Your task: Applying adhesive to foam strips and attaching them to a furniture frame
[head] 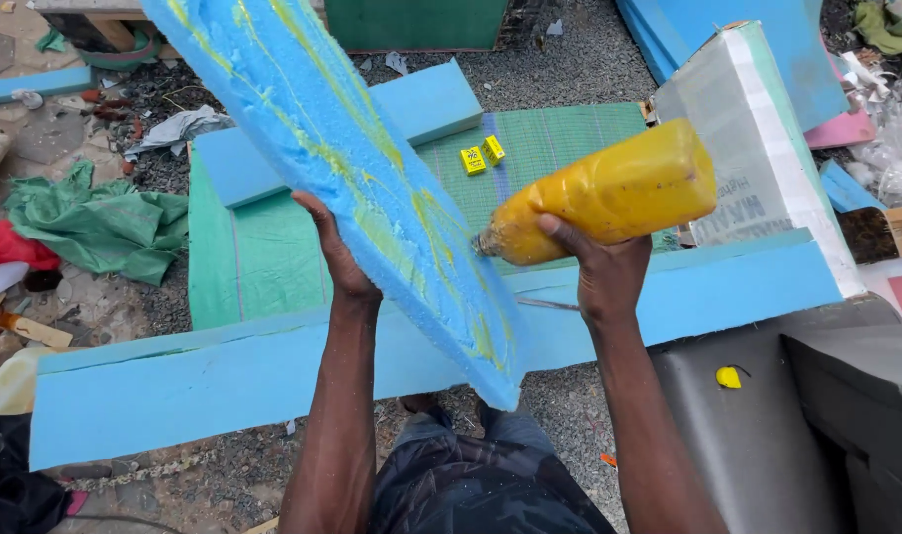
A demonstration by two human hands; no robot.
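My left hand (337,255) grips the back of a long blue foam slab (352,158), held tilted from the upper left down to the lower middle; yellow glue streaks run along its face. My right hand (597,265) is closed round a plastic bottle of yellow glue (609,190), held on its side with the nozzle touching the slab's face near its lower half.
A long blue foam strip (224,376) lies across below the hands, over a green woven sheet (263,257). Two small yellow boxes (482,155) sit on the sheet. A grey upholstered piece (767,435) stands at right. Green cloth (105,222) and scraps litter the gravel at left.
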